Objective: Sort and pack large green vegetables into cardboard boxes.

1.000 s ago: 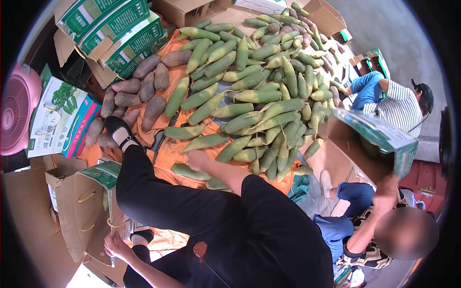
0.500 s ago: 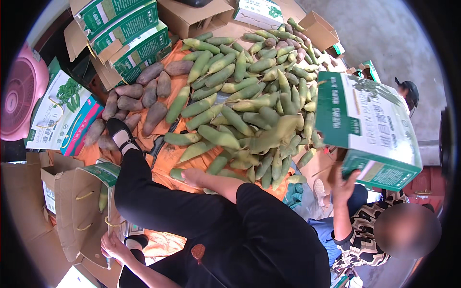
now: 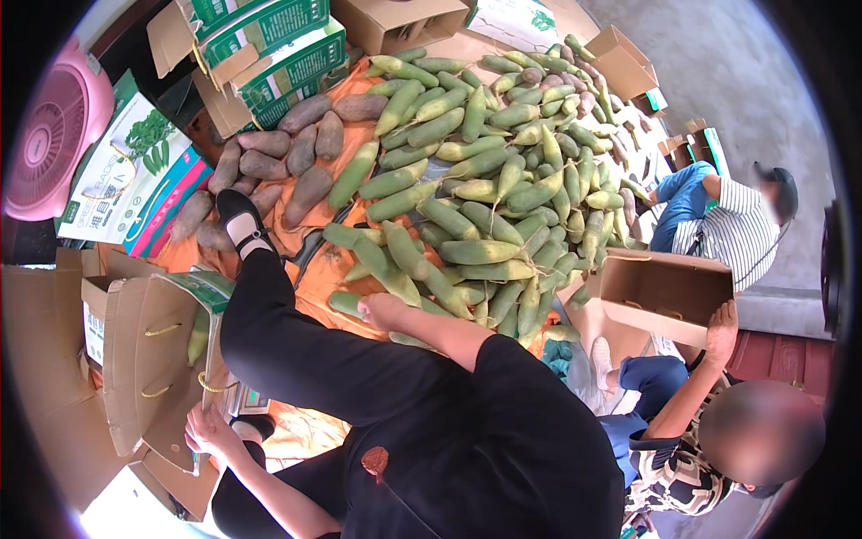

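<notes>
Reaching into the green gourd pile, other hand on the carton.

The right hand [image 3: 384,310] lies on a green gourd [image 3: 359,305] at the near edge of the heap on the orange sheet [image 3: 310,269], fingers curled over it, though whether it grips I cannot tell; the left hand [image 3: 211,431] pinches the lower flap of the open carton [image 3: 148,359] by the knee, which already holds a gourd; since half a second ago the co-worker to the right has lowered a raised printed box, now an open brown box [image 3: 660,292] held near the pile; the person's own hands have barely moved, so the filling seems to pause at one pick.
</notes>
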{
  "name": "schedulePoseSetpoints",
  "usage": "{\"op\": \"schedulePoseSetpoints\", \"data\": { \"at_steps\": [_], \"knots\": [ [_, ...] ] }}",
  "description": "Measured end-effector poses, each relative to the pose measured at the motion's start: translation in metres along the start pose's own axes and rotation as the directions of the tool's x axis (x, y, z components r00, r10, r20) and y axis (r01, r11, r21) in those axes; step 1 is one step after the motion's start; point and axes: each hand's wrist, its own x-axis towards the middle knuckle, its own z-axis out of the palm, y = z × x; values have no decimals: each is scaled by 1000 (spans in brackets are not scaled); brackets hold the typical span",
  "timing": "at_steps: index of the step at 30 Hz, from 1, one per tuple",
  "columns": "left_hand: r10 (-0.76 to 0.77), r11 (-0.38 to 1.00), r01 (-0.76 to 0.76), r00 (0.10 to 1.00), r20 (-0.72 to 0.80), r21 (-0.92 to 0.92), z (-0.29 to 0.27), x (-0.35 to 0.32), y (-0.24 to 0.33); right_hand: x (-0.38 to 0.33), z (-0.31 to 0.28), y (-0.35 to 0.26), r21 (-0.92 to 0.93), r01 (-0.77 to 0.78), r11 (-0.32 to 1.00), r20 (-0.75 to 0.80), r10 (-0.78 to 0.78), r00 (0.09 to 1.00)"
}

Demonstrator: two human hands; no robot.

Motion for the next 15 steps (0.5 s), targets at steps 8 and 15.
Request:
{"op": "schedulePoseSetpoints", "data": {
  "at_steps": [8,15],
  "knots": [
    [41,996,-45,998,-54,-80,1,-1,1,-31,-9,4,83,29,996,-43,-26,999],
    [62,997,-63,998,-32,-44,1,1,-1,-55,-18,11,217,65,974,-212,-18,977]
  ]
}}
